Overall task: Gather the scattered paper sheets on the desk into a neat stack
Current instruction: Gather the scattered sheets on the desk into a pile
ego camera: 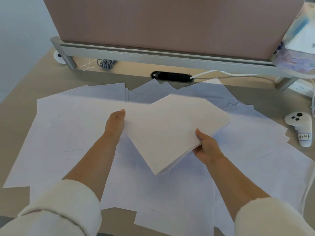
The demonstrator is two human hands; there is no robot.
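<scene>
A partial stack (170, 126) hangs above the worktop (264, 96) at mid-frame. The right grip (207, 147) pinches its lower-right edge, thumb on top. The left grip (115, 124) meets its left edge, fingers hidden, so I cannot tell its hold. Loose sheets (68, 133) sprawl beneath it all round, so most of the gathering looks left to do.

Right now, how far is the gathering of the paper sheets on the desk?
Done: several sheets already form a stack, held above the desk. In hand: the right hand pinches its near edge, thumb on top; the left hand meets its left edge, fingers hidden. Left: many loose sheets lie spread over the desk, under and around the stack, so most of the job remains.
</scene>
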